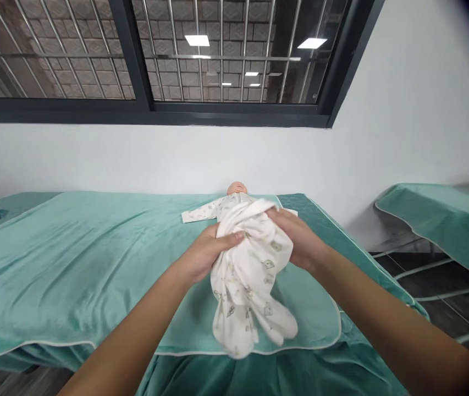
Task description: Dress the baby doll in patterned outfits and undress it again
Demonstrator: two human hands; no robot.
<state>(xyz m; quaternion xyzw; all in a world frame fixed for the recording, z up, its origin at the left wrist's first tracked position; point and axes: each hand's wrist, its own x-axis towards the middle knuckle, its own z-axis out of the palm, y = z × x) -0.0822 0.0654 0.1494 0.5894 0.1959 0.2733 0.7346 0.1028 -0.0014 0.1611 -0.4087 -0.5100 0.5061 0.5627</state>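
Note:
White baby footed pants (250, 269) with a small printed pattern hang bunched between my hands, their two closed feet pointing down toward me. My left hand (207, 250) grips the gathered cloth on the left, its thumb lying across the front. On the other side my right hand (296, 234) is closed round the upper right edge, with some fingers hidden by the fabric. Beyond them lies a baby doll (237, 188) in a white printed long-sleeved top (203, 212), one sleeve stretched out to the left. The pants block my view of the doll's lower body.
Green velvety covers (94, 264) with pale piping spread over the bed under the doll. A white wall (155, 157) and a dark-framed barred window (234, 114) stand behind. At right is another green-covered surface (444, 220) above metal bars (428, 267) and dark floor.

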